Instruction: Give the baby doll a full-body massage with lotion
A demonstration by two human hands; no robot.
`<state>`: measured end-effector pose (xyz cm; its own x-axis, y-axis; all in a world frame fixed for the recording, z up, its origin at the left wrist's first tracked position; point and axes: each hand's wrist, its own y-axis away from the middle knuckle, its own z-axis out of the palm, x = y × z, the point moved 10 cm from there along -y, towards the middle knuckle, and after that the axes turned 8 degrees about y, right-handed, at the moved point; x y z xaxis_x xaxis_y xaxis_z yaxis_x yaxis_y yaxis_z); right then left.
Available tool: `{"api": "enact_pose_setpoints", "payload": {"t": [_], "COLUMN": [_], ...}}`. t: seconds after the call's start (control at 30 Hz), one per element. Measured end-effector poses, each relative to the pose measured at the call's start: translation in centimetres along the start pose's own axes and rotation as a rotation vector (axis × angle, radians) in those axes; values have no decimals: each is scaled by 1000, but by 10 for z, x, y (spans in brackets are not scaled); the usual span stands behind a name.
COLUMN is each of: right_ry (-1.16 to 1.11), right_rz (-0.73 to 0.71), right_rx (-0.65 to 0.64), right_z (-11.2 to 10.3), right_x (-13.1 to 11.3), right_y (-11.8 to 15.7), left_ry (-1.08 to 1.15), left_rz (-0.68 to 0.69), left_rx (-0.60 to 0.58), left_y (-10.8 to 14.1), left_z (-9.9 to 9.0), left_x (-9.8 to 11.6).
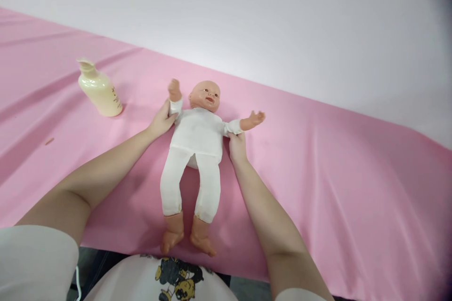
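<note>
A baby doll (197,134) with a white cloth body lies on its back, its head toward the wall and its feet toward me. My left hand (164,120) is closed around the doll's upper arm on the left side, the thumb showing on the white cloth. On the other side my right hand (238,145) grips the doll's other arm from below, near the elbow; most of its fingers are hidden under the arm. Both doll forearms point up and outward.
A pale yellow pump bottle (102,91) stands to the left of the doll. Pink cloth (282,150) with wrinkles covers the table. A small brownish piece (49,141) lies at the far left. Behind the table rises a white wall (264,23).
</note>
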<state>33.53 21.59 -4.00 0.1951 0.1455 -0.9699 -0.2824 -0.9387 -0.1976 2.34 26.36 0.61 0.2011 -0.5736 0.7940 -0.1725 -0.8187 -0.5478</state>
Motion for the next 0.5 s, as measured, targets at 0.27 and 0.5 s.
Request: {"api": "enact_pose_setpoints", "payload": {"t": [0.27, 0.5], "right_ry": [-62, 245], "right_rz": [45, -279], "right_rx": [48, -70], "right_z": [-8, 13], "right_x": [2, -33], "right_y": [2, 10], "left_ry": [123, -198], "left_rz": [-156, 156], "left_rx": [160, -243], "left_y": [0, 6], "left_z": [-19, 26], "left_x": [-29, 40]}}
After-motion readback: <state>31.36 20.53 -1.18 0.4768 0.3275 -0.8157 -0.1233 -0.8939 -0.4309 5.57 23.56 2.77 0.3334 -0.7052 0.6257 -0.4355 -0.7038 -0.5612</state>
